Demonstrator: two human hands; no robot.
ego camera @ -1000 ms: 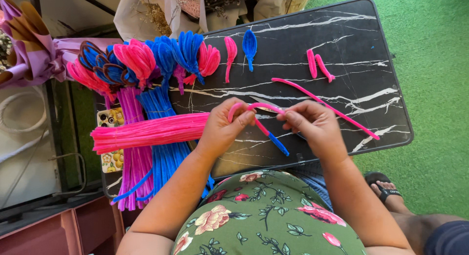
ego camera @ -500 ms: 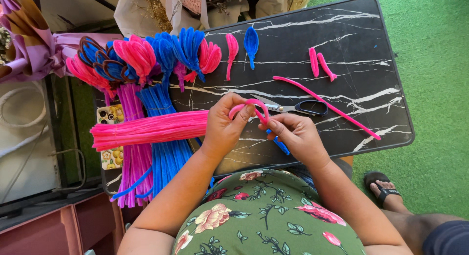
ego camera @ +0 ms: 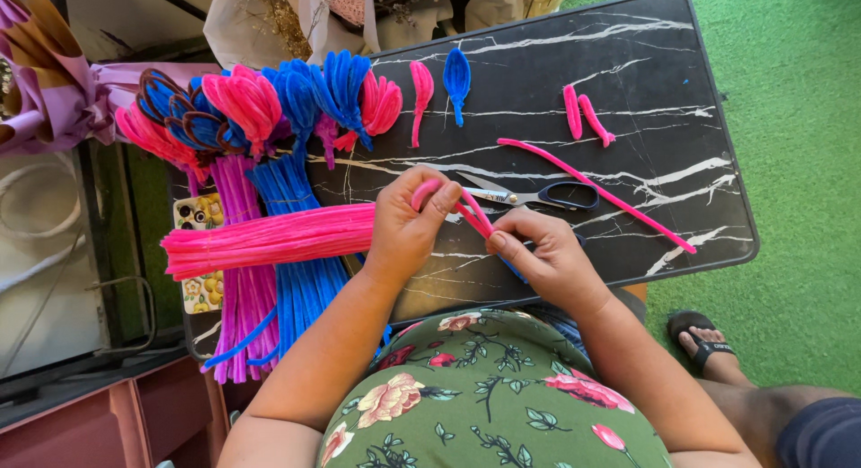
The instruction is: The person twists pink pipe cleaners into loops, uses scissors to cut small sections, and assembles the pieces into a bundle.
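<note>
black marble table (ego camera: pixel 628 65) | hands pinch bent pink pipe cleaner (ego camera: pixel 473 212) | slants down-right

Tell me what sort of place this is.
Probably a small handmade-flower craft stall or home workspace: bundled pipe cleaners and finished petals cover a black marbled table, scissors alongside, green turf underfoot.

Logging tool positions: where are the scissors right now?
Head view: the scissors lie on the black table, just beyond the right hand, beside the long pink stem.

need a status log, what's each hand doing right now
Left hand: closed on the bent pink pipe cleaner.
Right hand: closed, pinching the same pipe cleaner's lower end.
</note>
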